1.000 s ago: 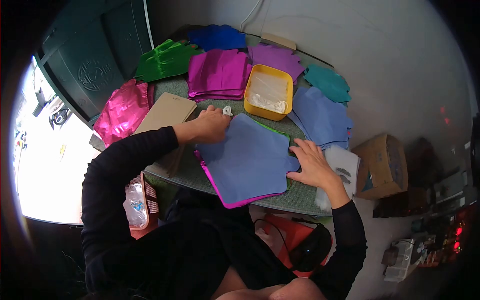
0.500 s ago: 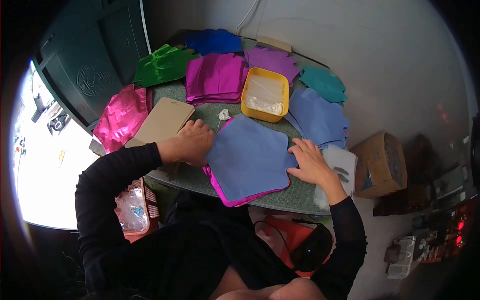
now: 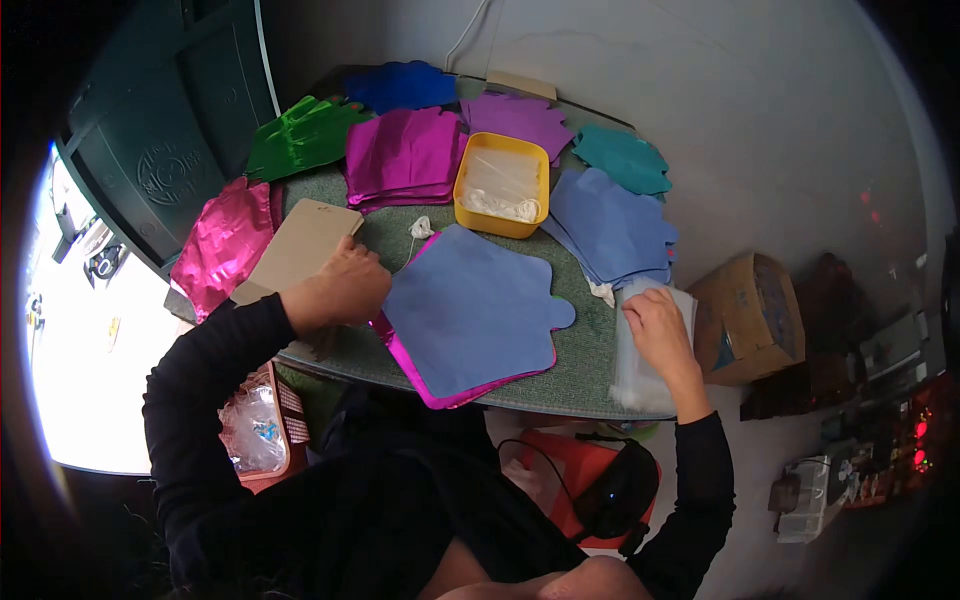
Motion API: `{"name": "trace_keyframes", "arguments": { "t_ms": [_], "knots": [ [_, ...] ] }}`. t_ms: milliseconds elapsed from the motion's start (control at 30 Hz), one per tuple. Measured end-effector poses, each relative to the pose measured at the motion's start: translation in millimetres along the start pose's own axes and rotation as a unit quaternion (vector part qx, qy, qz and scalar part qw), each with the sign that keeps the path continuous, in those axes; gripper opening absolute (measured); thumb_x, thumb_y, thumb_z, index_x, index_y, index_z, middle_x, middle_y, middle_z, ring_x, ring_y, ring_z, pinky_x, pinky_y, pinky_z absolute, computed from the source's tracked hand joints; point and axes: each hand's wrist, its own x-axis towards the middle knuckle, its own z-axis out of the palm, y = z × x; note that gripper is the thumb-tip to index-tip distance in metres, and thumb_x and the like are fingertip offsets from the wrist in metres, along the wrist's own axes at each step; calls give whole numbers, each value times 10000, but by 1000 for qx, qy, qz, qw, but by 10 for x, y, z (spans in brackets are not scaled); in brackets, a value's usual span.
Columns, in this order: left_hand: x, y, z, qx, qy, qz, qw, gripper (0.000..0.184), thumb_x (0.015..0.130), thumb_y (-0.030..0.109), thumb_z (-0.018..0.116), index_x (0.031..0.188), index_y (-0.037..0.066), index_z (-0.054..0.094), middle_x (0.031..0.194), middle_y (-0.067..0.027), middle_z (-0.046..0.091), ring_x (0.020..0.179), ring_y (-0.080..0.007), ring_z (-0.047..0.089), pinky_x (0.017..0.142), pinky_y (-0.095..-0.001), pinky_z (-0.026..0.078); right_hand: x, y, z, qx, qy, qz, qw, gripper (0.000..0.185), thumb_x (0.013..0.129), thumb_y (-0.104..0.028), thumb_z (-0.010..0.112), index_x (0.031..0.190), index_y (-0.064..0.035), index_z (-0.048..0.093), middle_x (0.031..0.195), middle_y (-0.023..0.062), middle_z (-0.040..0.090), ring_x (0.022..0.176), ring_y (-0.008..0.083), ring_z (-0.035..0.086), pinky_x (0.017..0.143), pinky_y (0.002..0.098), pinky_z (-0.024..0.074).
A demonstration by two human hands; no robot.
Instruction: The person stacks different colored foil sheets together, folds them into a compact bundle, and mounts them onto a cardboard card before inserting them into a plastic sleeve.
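My left hand is closed, its fingertips pinching the right edge of a stack of beige cardboard sheets. My right hand has its fingers closed at the upper edge of a stack of clear plastic bags. Between the hands lies a flat blue foil piece with a rounded tab, resembling an uninflated balloon. Shiny magenta foil shows beneath its lower left edges. Behind it stands a yellow tray holding clear plastic and white string. A small white string bundle sits left of the tray.
Around the green-covered table lie foil stacks: pink, green, magenta, dark blue, purple, teal and blue. A cardboard box stands to the right. A basket is below left.
My right hand has left the blue foil piece and moved right onto the plastic bags, uncovering the round tab. My left hand has closed at the cardboard edge. The view has shifted slightly.
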Motion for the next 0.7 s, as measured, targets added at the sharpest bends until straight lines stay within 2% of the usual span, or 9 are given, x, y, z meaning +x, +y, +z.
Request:
{"name": "trace_keyframes", "arguments": {
  "t_ms": [33, 100, 133, 200, 300, 433, 500, 633, 700],
  "knots": [
    [4, 7, -8, 1, 1, 0, 1000, 190, 679, 181, 619, 774, 33, 693, 857, -163, 644, 889, -321, 613, 905, -470, 382, 9, 16, 62, 0, 10, -11, 1000, 107, 770, -44, 656, 862, -1, 623, 842, 132, 600, 854, 330, 547, 768, 406, 447],
    [-3, 23, -110, 24, -26, 25, 999, 182, 660, 174, 621, 752, 36, 697, 838, -163, 642, 870, -327, 623, 976, -523, 318, 69, 42, 201, -2, 11, -13, 1000, 105, 768, -45, 658, 851, -3, 609, 844, 137, 603, 854, 332, 551, 766, 407, 449],
    [9, 21, -98, 25, -25, 24, 999, 182, 660, 174, 621, 752, 36, 697, 838, -163, 642, 870, -327, 623, 976, -523, 318, 94, 50, 258, -4, 8, -14, 1000, 106, 767, -45, 661, 840, -5, 595, 846, 143, 605, 854, 334, 556, 763, 407, 450],
    [18, -17, -57, 17, -13, 21, 1000, 188, 641, 174, 625, 747, 39, 703, 832, -165, 641, 869, -330, 624, 1021, -572, 252, 172, -43, 259, -11, 9, -16, 1000, 118, 767, -48, 662, 844, -5, 583, 841, 151, 605, 858, 335, 557, 762, 407, 451],
    [9, -7, -78, 31, -13, 28, 999, 208, 631, 184, 622, 753, 38, 706, 815, -169, 638, 859, -331, 625, 1025, -602, 230, 253, -41, 335, -35, 8, -21, 999, 150, 763, -44, 660, 856, 0, 551, 821, 171, 598, 859, 343, 558, 753, 414, 451],
    [36, 2, -102, 30, -22, 29, 999, 222, 632, 199, 617, 753, 35, 706, 804, -174, 636, 851, -333, 626, 1033, -613, 217, 283, 72, 493, -23, 6, -65, 998, 105, 760, 7, 616, 780, -2, 513, 767, 182, 580, 805, 351, 552, 737, 423, 443],
    [54, 3, -129, 38, -42, 36, 998, 230, 642, 213, 604, 748, 35, 704, 803, -182, 635, 840, -340, 627, 1029, -626, 217, 299, 53, 484, -16, -13, -63, 998, 116, 692, 87, 559, 780, 13, 542, 766, 191, 601, 833, 358, 569, 798, 424, 458],
    [104, 8, -93, 32, -52, 36, 998, 256, 653, 244, 597, 757, 38, 709, 807, -191, 637, 830, -355, 629, 1033, -642, 205, 314, 77, 510, -2, -17, -59, 998, 133, 685, 94, 561, 786, 10, 539, 765, 183, 594, 821, 349, 562, 790, 417, 456],
    [90, 29, -174, 23, -32, 37, 999, 287, 694, 304, 600, 694, 33, 698, 778, -184, 624, 819, -340, 615, 1044, -567, 238, 306, 85, 520, -1, -12, -58, 998, 125, 702, 90, 562, 781, 3, 518, 757, 176, 574, 805, 348, 550, 762, 417, 449]
  ]
}}
